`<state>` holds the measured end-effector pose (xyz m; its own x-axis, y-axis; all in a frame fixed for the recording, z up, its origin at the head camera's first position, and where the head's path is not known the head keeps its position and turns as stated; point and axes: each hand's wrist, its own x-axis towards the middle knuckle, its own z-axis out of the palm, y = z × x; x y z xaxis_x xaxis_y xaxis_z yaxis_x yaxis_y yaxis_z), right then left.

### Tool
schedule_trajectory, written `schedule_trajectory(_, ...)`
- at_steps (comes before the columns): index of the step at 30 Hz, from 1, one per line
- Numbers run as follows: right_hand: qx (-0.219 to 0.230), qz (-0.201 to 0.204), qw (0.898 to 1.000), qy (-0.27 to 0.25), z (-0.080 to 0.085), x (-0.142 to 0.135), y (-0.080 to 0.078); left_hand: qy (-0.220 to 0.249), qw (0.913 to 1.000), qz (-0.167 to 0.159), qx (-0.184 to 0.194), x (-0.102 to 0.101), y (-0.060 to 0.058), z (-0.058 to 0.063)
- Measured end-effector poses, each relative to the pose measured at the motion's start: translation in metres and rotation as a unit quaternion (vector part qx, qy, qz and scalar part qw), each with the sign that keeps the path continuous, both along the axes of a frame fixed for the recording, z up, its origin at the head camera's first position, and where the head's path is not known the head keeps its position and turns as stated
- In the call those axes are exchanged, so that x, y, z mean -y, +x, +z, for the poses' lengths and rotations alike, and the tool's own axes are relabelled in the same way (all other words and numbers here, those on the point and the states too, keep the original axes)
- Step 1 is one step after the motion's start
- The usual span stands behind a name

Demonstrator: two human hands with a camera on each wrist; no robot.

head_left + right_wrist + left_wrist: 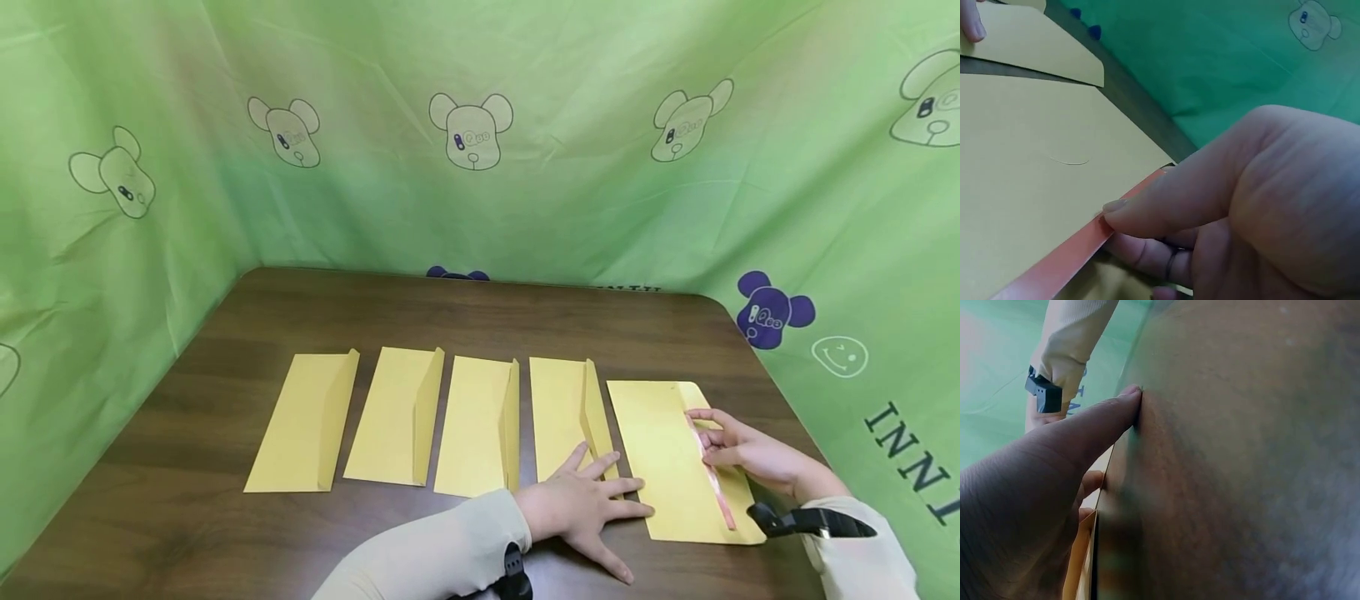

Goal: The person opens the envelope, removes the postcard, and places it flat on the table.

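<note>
Five is not counted here; several yellow paper envelopes (300, 425) lie in a row on the table. On the rightmost envelope (648, 450), wider than the rest and with rounded right corners, runs a long pink-red strip (722, 498). My right hand (757, 454) pinches that strip near its upper part; in the right wrist view the thumb presses on the red strip (1060, 262) with fingers beneath. My left hand (588, 500) lies spread palm down, its fingers over the neighbouring envelope (555, 408) and the rightmost one's left edge, its thumb on the table.
The brown wooden table (187, 533) has a green curtain (360, 208) with bear drawings behind and beside it. Three more envelopes, one of them the middle envelope (472, 425), lie left of my left hand, each with a narrow flap along its right side.
</note>
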<state>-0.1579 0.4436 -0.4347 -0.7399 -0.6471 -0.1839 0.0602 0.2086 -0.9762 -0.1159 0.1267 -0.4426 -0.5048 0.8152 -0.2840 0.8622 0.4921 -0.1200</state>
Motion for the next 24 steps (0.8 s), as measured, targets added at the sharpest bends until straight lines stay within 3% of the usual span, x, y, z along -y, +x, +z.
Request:
schedule_trajectory(4,-0.028,0.004,0.999,-0.019,-0.004,-0.003,0.006,0.001,1.0000,0.003,-0.001,0.000,0.000,0.000)
schedule_trajectory(12,-0.019,0.023,0.997,-0.067,-0.008,-0.003,0.009,0.003,1.0000,0.003,0.004,0.000,-0.002,0.000)
schedule_trajectory(18,0.017,0.003,0.998,-0.055,-0.009,-0.006,0.012,-0.003,1.0000,0.002,-0.004,0.000,-0.001,-0.001)
schedule_trajectory(24,0.028,-0.048,0.998,-0.039,-0.013,-0.009,0.017,-0.008,1.0000,0.004,-0.003,-0.001,0.000,-0.001)
